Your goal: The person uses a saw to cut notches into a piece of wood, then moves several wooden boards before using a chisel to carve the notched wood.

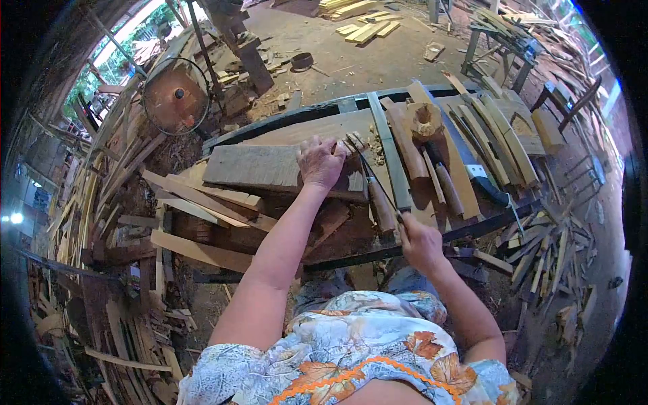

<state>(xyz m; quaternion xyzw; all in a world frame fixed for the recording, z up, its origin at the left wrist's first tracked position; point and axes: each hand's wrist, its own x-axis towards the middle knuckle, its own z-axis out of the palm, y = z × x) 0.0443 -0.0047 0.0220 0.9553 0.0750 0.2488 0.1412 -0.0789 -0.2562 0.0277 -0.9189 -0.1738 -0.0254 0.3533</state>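
My left hand (320,162) rests over a thick weathered board (256,165), its fingers curled at a small pale wooden piece (356,140) by the board's right end. In my closed right hand (422,240) is the handle end of a tool with a long narrow dark blade (380,183). That blade slants up and left, and its tip overlaps the small wooden piece. Just left of the right hand lies a wooden-handled tool (383,209), close to a long grey flat bar (390,152). Wood shavings (376,145) are scattered near the small piece.
A handsaw (466,152) with a dark handle lies on the bench right of a hollowed wooden block (424,120). Long wood strips (496,135) line the bench's right side. Slats (202,199) stick out at the left. A round wire-guarded fan (177,94) stands beyond, and scrap wood covers the floor.
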